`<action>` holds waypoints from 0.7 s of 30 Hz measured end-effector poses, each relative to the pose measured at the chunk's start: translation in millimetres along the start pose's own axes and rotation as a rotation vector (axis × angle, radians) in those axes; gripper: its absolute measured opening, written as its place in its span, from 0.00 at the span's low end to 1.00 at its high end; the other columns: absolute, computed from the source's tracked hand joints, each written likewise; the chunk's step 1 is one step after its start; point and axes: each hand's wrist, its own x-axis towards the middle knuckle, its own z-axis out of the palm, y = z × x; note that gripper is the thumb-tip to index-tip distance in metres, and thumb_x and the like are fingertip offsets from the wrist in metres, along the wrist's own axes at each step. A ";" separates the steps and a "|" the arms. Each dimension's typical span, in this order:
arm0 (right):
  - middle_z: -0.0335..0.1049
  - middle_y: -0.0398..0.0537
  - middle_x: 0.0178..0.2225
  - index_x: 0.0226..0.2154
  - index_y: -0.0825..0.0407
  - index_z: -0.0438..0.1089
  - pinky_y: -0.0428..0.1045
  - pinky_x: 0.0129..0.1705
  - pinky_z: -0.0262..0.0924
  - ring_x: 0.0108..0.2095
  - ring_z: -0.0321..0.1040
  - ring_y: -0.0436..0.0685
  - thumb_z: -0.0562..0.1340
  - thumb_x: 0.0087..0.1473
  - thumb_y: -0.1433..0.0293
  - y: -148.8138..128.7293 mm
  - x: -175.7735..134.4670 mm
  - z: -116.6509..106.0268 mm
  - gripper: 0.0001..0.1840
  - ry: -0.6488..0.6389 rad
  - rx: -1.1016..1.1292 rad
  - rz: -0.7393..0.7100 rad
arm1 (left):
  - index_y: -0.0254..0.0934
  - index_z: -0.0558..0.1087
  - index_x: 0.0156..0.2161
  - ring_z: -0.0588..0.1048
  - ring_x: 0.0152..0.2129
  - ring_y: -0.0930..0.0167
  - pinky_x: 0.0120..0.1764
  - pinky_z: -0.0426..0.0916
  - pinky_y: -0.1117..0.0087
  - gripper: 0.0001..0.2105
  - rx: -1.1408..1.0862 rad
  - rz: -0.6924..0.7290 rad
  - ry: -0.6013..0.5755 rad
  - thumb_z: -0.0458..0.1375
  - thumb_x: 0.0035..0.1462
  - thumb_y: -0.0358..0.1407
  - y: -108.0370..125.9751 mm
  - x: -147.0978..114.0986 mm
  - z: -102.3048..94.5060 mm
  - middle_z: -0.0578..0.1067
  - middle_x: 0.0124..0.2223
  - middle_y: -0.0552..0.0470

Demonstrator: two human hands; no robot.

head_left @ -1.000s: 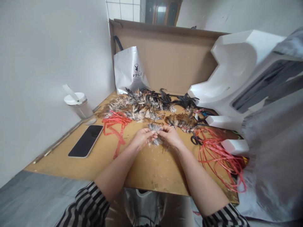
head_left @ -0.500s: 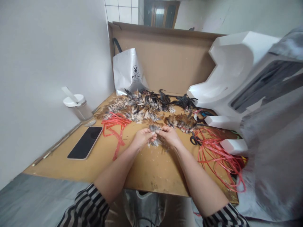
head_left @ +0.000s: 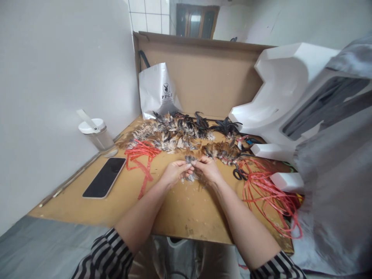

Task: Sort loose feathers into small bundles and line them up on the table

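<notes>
My left hand (head_left: 178, 172) and my right hand (head_left: 209, 170) meet over the middle of the table, thumbs and fingertips pinched close together. Between them is a small bunch of grey and brown feathers (head_left: 190, 159), gripped by both hands. A few pale grey feathers (head_left: 190, 178) show just under the fingertips. Right behind the hands lies a long heap of brown, black and white feathers (head_left: 171, 135). Another brown feather pile (head_left: 222, 151) is just beyond my right hand. The exact finger grip is partly hidden.
Red plastic strips (head_left: 142, 151) lie left of the hands, and a tangle of red string (head_left: 270, 190) lies right, beside black-handled scissors (head_left: 238, 173). A phone (head_left: 104, 178) and a lidded cup (head_left: 99, 135) stand left. A silver bag (head_left: 157, 91) and white foam (head_left: 285, 77) border the table.
The view has tilted slightly, so the scene sits a little lower. Both hands stay pinched on the feathers, with only slight finger movement.
</notes>
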 end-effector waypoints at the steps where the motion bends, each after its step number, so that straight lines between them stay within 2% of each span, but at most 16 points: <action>1: 0.66 0.41 0.19 0.21 0.54 0.66 0.44 0.22 0.54 0.19 0.61 0.48 0.68 0.32 0.65 -0.2 -0.1 0.8 0.13 0.006 0.002 -0.004 | 0.28 0.72 0.29 0.70 0.19 0.79 0.23 0.63 0.80 0.09 -0.004 -0.001 0.001 0.62 0.41 0.33 -0.1 0.0 0.0 0.73 0.25 0.49; 9: 0.63 0.39 0.16 0.19 0.55 0.65 0.42 0.19 0.48 0.16 0.56 0.44 0.68 0.31 0.64 -2.3 -1.6 5.2 0.14 0.066 -0.016 -0.008 | 0.28 0.72 0.31 0.69 0.19 0.79 0.22 0.62 0.80 0.09 -0.035 0.001 0.019 0.61 0.42 0.33 -1.3 0.2 0.9 0.73 0.25 0.49; 15: 0.64 0.39 0.16 0.20 0.55 0.65 0.42 0.19 0.47 0.16 0.55 0.44 0.68 0.30 0.65 0.0 0.2 3.3 0.14 0.045 0.013 0.053 | 0.28 0.72 0.29 0.69 0.18 0.79 0.22 0.62 0.80 0.10 -0.016 0.003 0.006 0.62 0.41 0.33 -2.6 1.1 0.0 0.73 0.25 0.49; 21: 0.62 0.38 0.14 0.19 0.55 0.65 0.42 0.17 0.42 0.14 0.51 0.42 0.68 0.32 0.65 -1.8 -0.4 -0.1 0.14 -0.045 -0.007 0.062 | 0.29 0.71 0.26 0.68 0.17 0.79 0.21 0.61 0.79 0.09 0.135 0.029 0.053 0.62 0.40 0.35 -1.5 1.3 0.4 0.73 0.24 0.50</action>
